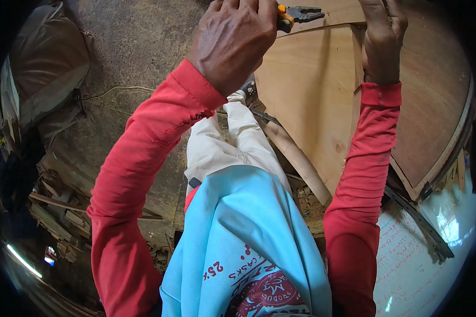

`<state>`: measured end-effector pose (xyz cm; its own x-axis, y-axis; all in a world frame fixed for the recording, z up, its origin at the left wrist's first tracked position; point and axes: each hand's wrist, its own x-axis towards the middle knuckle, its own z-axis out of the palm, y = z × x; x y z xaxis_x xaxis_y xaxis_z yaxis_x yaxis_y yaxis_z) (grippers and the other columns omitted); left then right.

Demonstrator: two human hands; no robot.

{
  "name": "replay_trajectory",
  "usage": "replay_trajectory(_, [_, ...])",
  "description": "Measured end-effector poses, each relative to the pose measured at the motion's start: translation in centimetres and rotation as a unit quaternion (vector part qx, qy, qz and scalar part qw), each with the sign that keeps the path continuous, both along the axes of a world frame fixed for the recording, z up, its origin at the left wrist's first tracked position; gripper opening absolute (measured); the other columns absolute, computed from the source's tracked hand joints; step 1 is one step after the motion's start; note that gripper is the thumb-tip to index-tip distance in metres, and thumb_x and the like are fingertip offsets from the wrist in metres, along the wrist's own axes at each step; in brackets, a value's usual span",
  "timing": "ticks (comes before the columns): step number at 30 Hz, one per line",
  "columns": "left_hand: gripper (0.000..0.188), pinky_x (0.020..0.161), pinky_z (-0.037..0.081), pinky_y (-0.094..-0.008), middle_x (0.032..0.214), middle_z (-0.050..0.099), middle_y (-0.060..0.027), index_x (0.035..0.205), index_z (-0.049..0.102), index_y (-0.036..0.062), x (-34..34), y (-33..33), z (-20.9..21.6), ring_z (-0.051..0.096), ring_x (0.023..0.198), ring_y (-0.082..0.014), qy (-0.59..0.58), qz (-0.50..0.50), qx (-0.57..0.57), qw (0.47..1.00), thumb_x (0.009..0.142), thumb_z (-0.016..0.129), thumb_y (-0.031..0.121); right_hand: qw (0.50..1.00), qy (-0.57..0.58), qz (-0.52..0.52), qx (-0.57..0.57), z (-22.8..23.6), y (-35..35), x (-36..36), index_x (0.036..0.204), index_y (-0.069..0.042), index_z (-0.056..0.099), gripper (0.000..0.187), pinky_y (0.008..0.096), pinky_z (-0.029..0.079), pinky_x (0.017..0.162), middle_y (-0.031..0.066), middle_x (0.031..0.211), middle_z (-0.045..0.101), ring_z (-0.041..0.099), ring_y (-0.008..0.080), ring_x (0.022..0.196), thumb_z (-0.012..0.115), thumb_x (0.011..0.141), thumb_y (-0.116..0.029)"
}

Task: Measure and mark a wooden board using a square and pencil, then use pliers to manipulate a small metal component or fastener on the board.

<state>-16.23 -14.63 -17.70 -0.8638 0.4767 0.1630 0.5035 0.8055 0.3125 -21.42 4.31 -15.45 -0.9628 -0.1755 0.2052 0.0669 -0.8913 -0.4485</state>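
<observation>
gripping pliers (296, 15), left hand (237, 39) closed round their handles; long axis runs left-right, nose pointing toward right hand (383, 39), near wooden panel (307, 79)'s far edge; right hand's grip: cannot tell.

Person's got two hands up: left hand (232, 47) at 12 o'clock, right hand (383, 45) near 2. Just one pair of pliers (305, 15), 1ish. Two red sleeves (124, 174), 9 and 3. At least two wooden panels (301, 84), 1 to 3. One white board (412, 264), 4.
</observation>
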Motion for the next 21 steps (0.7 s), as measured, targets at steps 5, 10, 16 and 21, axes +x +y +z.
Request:
replay_trajectory(5, [0.019,0.084,0.05,-0.0435,0.098,0.063,-0.0186,0.104,0.057,0.0013,-0.4,-0.6,0.3,0.062,0.094,-0.0333,0.01,-0.003,-0.023,1.0,0.093,0.059,0.017,0.999,-0.006,0.005,0.038,0.6,-0.6,0.1,0.154,-0.004,0.046,0.052,0.0374,0.046,0.111,0.0139,0.144,0.058,0.058,0.024,0.13,0.052,0.105,-0.022])
replay_trajectory(10, [0.019,0.08,0.053,-0.0422,0.098,0.064,-0.0185,0.105,0.058,0.0005,-0.6,-0.4,1.1,0.063,0.094,-0.0328,0.022,-0.012,-0.026,0.999,0.093,0.058,0.016,0.999,0.003,0.0,0.049,0.5,-0.5,0.0,0.154,-0.004,0.047,0.052,0.0371,0.046,0.111,0.0138,0.144,0.059,0.058,0.0239,0.13,0.052,0.105,-0.022])
replay_trajectory(16, [0.016,0.075,0.055,-0.044,0.098,0.065,-0.0199,0.104,0.056,-0.0003,-1.3,-0.1,1.6,0.065,0.092,-0.0356,-0.123,0.002,-0.025,0.992,0.095,0.057,0.013,1.0,-0.008,0.006,0.024,0.4,-0.5,-0.2,0.154,-0.004,0.047,0.052,0.0371,0.046,0.111,0.0139,0.144,0.059,0.058,0.0238,0.129,0.052,0.105,-0.02])
replay_trajectory(21, [0.019,0.072,0.052,-0.049,0.094,0.065,-0.0223,0.107,0.053,0.001,0.2,0.7,-3.1,0.064,0.086,-0.0417,-0.167,0.023,0.129,0.977,0.095,0.062,0.012,1.0,-0.016,0.009,0.002,0.3,-0.3,-0.3,0.154,-0.004,0.047,0.052,0.037,0.047,0.111,0.0135,0.144,0.059,0.058,0.0237,0.129,0.052,0.105,-0.02])
